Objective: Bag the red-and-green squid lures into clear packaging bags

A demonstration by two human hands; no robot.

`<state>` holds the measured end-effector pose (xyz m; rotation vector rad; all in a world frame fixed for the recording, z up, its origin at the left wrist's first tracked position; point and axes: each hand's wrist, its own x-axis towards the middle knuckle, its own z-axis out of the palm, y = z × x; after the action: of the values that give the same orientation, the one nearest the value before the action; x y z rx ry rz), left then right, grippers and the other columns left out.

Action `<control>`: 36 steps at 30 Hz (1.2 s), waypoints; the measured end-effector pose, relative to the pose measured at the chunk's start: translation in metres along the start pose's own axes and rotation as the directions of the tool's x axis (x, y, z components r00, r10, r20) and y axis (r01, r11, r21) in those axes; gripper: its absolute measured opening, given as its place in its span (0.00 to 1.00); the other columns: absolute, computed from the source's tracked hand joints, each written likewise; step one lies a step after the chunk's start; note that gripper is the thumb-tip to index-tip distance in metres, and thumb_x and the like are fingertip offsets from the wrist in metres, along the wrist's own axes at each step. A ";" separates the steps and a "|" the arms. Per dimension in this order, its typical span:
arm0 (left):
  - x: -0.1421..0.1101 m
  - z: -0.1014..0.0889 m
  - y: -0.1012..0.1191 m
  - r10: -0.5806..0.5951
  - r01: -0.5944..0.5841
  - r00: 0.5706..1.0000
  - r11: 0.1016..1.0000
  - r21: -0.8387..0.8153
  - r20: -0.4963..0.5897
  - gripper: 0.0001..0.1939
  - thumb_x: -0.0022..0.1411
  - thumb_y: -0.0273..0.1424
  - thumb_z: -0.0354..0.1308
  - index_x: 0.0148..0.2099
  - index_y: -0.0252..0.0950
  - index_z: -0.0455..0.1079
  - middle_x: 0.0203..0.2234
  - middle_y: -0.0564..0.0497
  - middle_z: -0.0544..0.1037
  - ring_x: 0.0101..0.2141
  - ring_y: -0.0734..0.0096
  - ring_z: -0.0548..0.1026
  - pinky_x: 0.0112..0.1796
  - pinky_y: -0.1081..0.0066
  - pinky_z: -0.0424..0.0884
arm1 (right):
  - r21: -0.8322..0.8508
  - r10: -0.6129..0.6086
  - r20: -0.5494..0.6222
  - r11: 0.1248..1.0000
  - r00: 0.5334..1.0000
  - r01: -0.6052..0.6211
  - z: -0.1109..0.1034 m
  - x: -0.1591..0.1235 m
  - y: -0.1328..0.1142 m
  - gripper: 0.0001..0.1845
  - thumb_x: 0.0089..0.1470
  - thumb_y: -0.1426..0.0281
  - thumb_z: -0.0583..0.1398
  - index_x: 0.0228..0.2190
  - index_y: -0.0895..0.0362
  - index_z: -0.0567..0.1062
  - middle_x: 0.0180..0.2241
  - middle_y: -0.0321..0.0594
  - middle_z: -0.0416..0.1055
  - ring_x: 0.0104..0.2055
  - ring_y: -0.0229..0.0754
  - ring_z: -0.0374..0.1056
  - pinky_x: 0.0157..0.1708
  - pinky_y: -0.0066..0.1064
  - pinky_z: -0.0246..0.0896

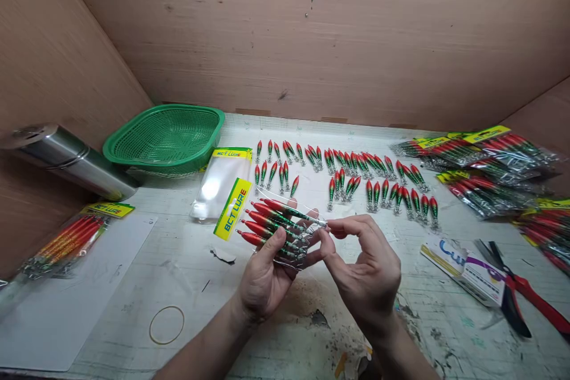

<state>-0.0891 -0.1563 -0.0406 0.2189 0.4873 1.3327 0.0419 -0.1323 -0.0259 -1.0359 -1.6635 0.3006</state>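
Note:
My left hand [269,282] is closed around a clear bag of fishing lures [262,222], its thumb lying over the lower ones. Several red-and-green lures lie side by side in the bag, their silver hooks toward the right. The bag's yellow header [232,209] reads "BCT LURE" and points left. With thumb and forefinger, my right hand [367,264] pinches the hook end of the uppermost lure, at the bag's right side. Whether that end is inside the plastic I cannot tell. Behind the hands, loose lures [351,163] lie in uneven rows on the white tabletop.
A stack of clear bags [227,175] lies beside a green basket [164,139] and a steel flask [71,157]. Filled lure bags [485,160] are piled at right, near a small box [463,270] and red-handled pliers [516,291]. A rubber band [166,325] lies front left.

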 end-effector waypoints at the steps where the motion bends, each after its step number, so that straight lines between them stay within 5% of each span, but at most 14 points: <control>1: 0.000 0.000 0.000 -0.003 0.003 1.000 1.000 -0.006 0.006 0.33 0.65 0.33 0.53 0.68 0.43 0.46 0.51 0.42 0.75 0.52 0.52 0.72 0.56 0.44 0.60 | 0.016 0.010 0.002 1.000 1.000 -0.010 0.001 0.000 -0.001 0.06 0.51 0.78 0.61 0.33 0.56 0.72 0.27 0.37 0.68 0.31 0.39 0.65 0.30 0.33 0.63; 8: 0.001 -0.001 -0.001 -0.028 0.027 0.999 0.999 -0.027 -0.033 0.31 0.66 0.32 0.51 0.68 0.43 0.45 0.50 0.43 0.76 0.49 0.57 0.75 0.50 0.51 0.69 | 0.086 0.031 0.147 0.995 0.989 -0.044 -0.007 -0.001 0.006 0.05 0.54 0.76 0.60 0.32 0.55 0.75 0.29 0.38 0.68 0.32 0.40 0.66 0.31 0.33 0.63; 12: 0.003 0.000 0.002 -0.161 0.164 0.983 0.986 0.028 -0.083 0.29 0.66 0.32 0.51 0.67 0.41 0.50 0.50 0.41 0.76 0.42 0.57 0.79 0.41 0.60 0.75 | 0.064 0.067 0.192 0.995 0.979 -0.080 -0.027 -0.003 0.025 0.08 0.52 0.72 0.63 0.36 0.54 0.71 0.35 0.40 0.65 0.38 0.42 0.64 0.37 0.35 0.63; 17: 0.008 -0.011 -0.007 -0.383 0.395 0.918 0.907 0.147 -0.104 0.22 0.63 0.33 0.55 0.57 0.29 0.65 0.45 0.35 0.78 0.37 0.55 0.80 0.33 0.65 0.76 | 0.156 0.113 0.451 0.967 0.886 -0.203 -0.047 -0.016 0.046 0.09 0.55 0.72 0.60 0.40 0.54 0.72 0.36 0.39 0.65 0.32 0.37 0.66 0.31 0.30 0.66; 23: 0.015 -0.023 -0.015 -0.516 0.561 0.827 0.722 0.405 -0.224 0.13 0.58 0.33 0.60 0.43 0.29 0.69 0.34 0.40 0.80 0.31 0.61 0.80 0.31 0.66 0.76 | 0.064 0.107 0.445 0.987 0.889 -0.150 -0.044 -0.051 0.049 0.04 0.58 0.75 0.57 0.32 0.57 0.73 0.28 0.37 0.65 0.28 0.35 0.65 0.25 0.25 0.62; 27: 0.009 -0.022 -0.002 -0.362 0.487 0.871 0.553 0.676 -0.331 0.21 0.52 0.35 0.64 0.47 0.35 0.65 0.27 0.49 0.78 0.24 0.65 0.77 0.25 0.69 0.70 | -0.015 0.028 0.446 1.000 0.895 -0.024 -0.039 -0.069 0.048 0.09 0.59 0.77 0.53 0.31 0.57 0.72 0.28 0.37 0.65 0.26 0.33 0.64 0.24 0.23 0.61; 30: -0.013 -0.023 0.009 0.093 0.335 0.928 0.214 0.917 -0.361 0.23 0.52 0.38 0.63 0.49 0.37 0.65 0.19 0.55 0.72 0.20 0.66 0.72 0.23 0.71 0.62 | -0.129 -0.007 0.476 0.988 0.880 0.078 -0.044 -0.072 0.045 0.10 0.58 0.77 0.52 0.30 0.56 0.72 0.28 0.38 0.66 0.27 0.35 0.65 0.26 0.25 0.62; 32: -0.033 -0.026 0.008 0.340 0.272 0.905 0.000 0.962 -0.255 0.18 0.53 0.39 0.62 0.45 0.38 0.69 0.19 0.55 0.71 0.20 0.68 0.70 0.24 0.71 0.59 | -0.177 -0.014 0.495 0.977 0.869 0.117 -0.050 -0.071 0.042 0.09 0.57 0.76 0.53 0.30 0.55 0.72 0.28 0.39 0.67 0.28 0.37 0.65 0.27 0.27 0.62; 34: -0.050 -0.030 -0.004 0.359 0.264 0.899 0.011 0.964 -0.250 0.17 0.51 0.40 0.63 0.42 0.39 0.71 0.19 0.55 0.71 0.19 0.68 0.69 0.24 0.71 0.58 | -0.149 -0.016 0.531 0.982 0.847 0.112 -0.055 -0.070 0.037 0.08 0.57 0.76 0.54 0.31 0.55 0.71 0.28 0.39 0.67 0.29 0.38 0.66 0.27 0.27 0.62; 36: -0.060 -0.034 -0.023 0.288 0.238 0.916 0.175 0.955 -0.281 0.22 0.50 0.39 0.65 0.46 0.39 0.69 0.19 0.55 0.73 0.19 0.69 0.70 0.24 0.71 0.61 | -0.056 -0.028 0.610 0.995 0.792 0.079 -0.055 -0.072 0.032 0.08 0.57 0.76 0.54 0.31 0.55 0.72 0.27 0.38 0.68 0.28 0.37 0.67 0.26 0.25 0.62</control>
<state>-0.0940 -0.2241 -0.0677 1.0863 1.7655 0.8476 0.1063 -0.1840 -0.0739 -1.0041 -2.3005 0.5838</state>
